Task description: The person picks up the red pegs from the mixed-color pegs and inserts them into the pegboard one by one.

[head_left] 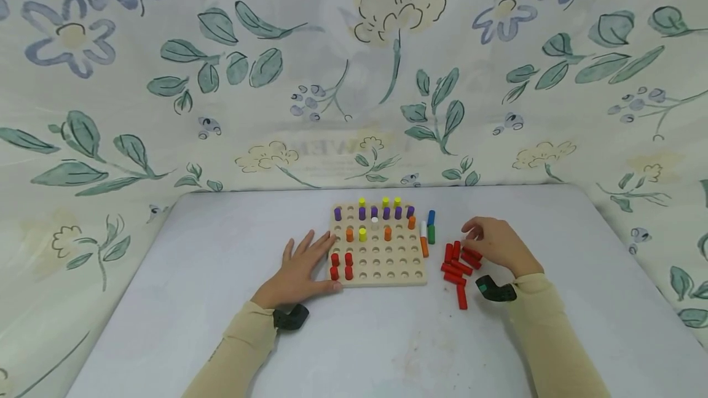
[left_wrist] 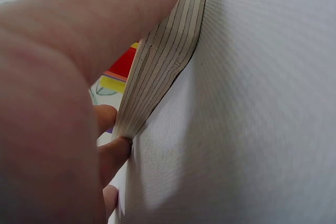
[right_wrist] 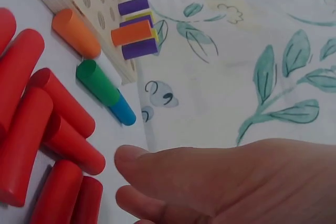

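My left hand rests against the left edge of a wooden pegboard, fingers spread and thumb at the near left corner. The left wrist view shows thumb and fingertips touching the board's layered side. Over the far right of a pile of red pegs hovers my right hand, its fingers loosely bent. In the right wrist view, thumb and forefinger stand apart from the red pegs, with nothing seen between them. Purple, yellow, orange and white pegs stand in the board's far rows; red pegs fill holes at its near left corner.
Beside the board's right edge lie a blue peg, a green peg, a white peg and an orange peg. A flowered cloth hangs behind the white table. Each wrist wears a black camera.
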{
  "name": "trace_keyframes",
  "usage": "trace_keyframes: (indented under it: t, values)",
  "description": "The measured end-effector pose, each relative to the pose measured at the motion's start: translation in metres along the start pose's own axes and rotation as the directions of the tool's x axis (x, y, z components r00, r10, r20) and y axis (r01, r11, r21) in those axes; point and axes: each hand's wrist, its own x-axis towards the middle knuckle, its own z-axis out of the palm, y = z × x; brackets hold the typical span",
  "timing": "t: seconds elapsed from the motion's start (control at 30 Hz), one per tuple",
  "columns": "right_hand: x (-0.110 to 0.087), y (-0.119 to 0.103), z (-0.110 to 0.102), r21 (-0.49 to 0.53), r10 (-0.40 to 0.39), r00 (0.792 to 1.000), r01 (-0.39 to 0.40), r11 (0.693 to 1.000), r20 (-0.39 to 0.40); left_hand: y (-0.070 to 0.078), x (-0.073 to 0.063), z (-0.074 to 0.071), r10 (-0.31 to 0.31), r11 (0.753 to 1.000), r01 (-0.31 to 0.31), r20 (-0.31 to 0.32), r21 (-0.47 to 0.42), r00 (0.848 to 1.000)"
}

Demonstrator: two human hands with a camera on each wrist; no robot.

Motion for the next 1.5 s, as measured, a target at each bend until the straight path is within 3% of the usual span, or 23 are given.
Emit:
trace_keyframes:
  t: [0.37,0.87,1.5]
  values:
    - [0.0007,0.0070,-0.0015,-0.012,0.034,0.996,-0.033,0.999,0.077,-0.0019,-0.0008,0.0007,0.004,1.000,-0.004,-0.002,0.008,1.000]
    - [0.0009,0.0082,-0.0004,-0.069,0.066,0.992,-0.059,0.996,0.109,-0.0012,-0.0001,0.0009,0.009,1.000,-0.009,-0.007,0.003,1.000]
    - [0.0013,0.0068,0.0017,-0.122,0.032,0.997,-0.023,0.992,0.070,-0.0022,-0.0022,0.0005,0.032,0.999,-0.032,-0.027,-0.005,0.999]
